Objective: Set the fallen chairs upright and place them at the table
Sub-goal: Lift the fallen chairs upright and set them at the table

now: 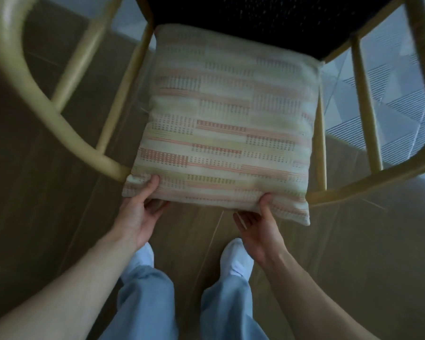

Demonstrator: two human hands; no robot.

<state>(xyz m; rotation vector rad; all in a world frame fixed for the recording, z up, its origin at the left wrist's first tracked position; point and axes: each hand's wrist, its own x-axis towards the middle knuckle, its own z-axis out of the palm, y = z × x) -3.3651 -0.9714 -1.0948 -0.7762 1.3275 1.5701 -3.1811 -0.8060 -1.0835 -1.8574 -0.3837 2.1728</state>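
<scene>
A light wooden chair [30,89] with a curved armrest rail and a dark woven seat [268,23] stands upright right in front of me. A square cushion [228,123] with cream, pink and yellow stripes lies over the seat and leans out past the curved rail toward me. My left hand [142,207] grips the cushion's near left corner, thumb on top. My right hand [258,222] holds the near edge further right, thumb on top and fingers underneath. The table is out of sight.
Brown wood-plank floor [47,229] lies under the chair and my feet. A pale patterned rug [393,104] shows through the chair's spindles at the right and top. My legs in light blue trousers and white shoes [236,258] stand just behind the chair.
</scene>
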